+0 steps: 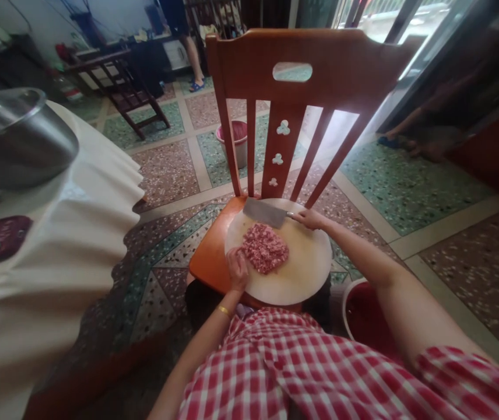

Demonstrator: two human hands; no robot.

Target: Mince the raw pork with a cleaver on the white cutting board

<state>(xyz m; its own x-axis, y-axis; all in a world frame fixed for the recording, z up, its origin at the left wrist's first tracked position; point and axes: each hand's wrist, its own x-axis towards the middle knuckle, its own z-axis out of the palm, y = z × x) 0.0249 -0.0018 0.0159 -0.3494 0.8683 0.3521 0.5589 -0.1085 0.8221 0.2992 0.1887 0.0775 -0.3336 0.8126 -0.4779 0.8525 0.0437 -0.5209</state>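
A round pale cutting board rests on the seat of a wooden chair. A heap of pink minced meat lies on the board's left half. My right hand grips the handle of a cleaver, whose blade lies just beyond the meat. My left hand rests with curled fingers on the board at the meat's left edge, touching it. A gold bangle circles that wrist.
A table with a white cloth and a steel bowl stands at left. A pink bucket sits behind the chair, a red bucket by my right side. Another person's legs show far back.
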